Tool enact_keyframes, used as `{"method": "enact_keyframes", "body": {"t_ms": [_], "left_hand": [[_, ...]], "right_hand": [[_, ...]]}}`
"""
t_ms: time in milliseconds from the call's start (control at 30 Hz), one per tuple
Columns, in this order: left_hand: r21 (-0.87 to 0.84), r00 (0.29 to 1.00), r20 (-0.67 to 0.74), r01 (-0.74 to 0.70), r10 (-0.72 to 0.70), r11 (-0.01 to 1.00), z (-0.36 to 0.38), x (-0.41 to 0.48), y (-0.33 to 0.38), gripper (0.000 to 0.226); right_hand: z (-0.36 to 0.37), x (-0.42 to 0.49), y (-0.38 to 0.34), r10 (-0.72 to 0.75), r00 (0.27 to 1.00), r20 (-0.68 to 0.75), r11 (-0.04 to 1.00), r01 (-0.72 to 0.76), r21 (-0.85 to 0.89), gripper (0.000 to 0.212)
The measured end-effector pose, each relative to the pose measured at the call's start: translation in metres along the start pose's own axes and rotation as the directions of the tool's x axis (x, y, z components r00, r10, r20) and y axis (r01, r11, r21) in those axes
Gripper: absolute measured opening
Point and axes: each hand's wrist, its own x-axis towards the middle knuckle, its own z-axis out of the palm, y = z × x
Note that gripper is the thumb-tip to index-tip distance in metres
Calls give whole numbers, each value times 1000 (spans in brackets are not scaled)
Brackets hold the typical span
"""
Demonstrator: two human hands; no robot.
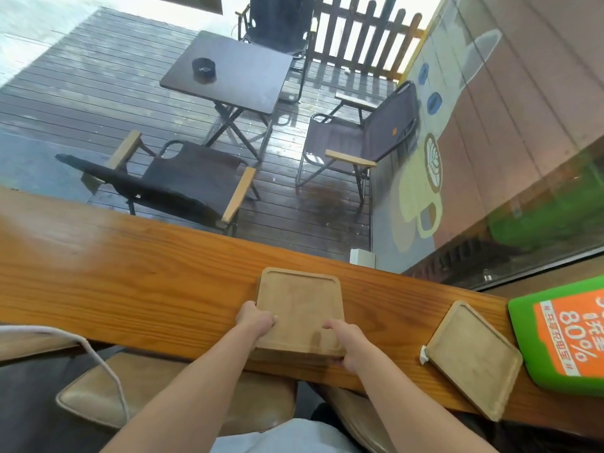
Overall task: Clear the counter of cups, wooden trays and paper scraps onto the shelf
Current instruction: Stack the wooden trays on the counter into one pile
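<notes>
I am gripping a wooden tray (299, 310) with both hands. My left hand (256, 318) is clamping its left edge, thumb lying on the top face and the other fingers curled under out of sight. My right hand (346, 343) is pinching the near right corner, thumb reaching across the top surface and fingers wrapping the near edge. The tray is a pale, matte, rounded-corner rectangle with a low raised rim and a faint darker stain near my right thumb. It appears to be lying on top of another tray of the same shape, whose edge is showing just below its near side; I cannot tell whether the upper one is lifting clear or resting flat. Both are sitting on the glossy orange-brown wooden counter (130, 276), near its front edge.

To the right of my right hand, well apart from the grip, a second wooden tray (475, 354) is lying at an angle with its near corner hanging past the counter edge. A small white paper scrap (424, 354) is touching its left corner. Further right, a green sign with an orange panel (568, 335) is lying on the counter, just beside that tray.

Below my forearms, tan cushioned stools (183, 387) are standing under the counter. Beyond the counter, through the glass, a dark folding table (235, 73) and folding chairs (170, 178) are standing on wet decking.
</notes>
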Motion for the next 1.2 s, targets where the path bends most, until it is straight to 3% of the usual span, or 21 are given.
{"method": "enact_keyframes", "body": {"t_ms": [100, 233, 633, 833, 967, 1200], "left_hand": [[19, 1000, -13, 2, -2, 1000, -2, 2, -5, 45], [196, 998, -21, -50, 56, 979, -6, 0, -8, 35], [573, 983, -103, -67, 153, 817, -2, -8, -21, 33], [589, 981, -82, -96, 178, 802, -5, -12, -22, 30], [573, 985, -56, -103, 164, 813, -5, -14, -24, 22], [517, 991, -20, -102, 131, 850, -7, -14, -29, 25]], "right_hand": [[6, 0, 1, -27, 1000, -14, 998, 26, -50, 46], [12, -1, 7, -38, 999, -21, 994, 35, -102, 51], [18, -1, 20, -105, 994, -33, 967, 95, -238, 60], [16, -3, 25, -119, 993, -26, 963, 109, -248, 54], [22, -4, 29, -188, 980, -70, 916, 149, -371, 43], [21, -3, 37, -172, 983, -59, 932, 143, -333, 52]]}}
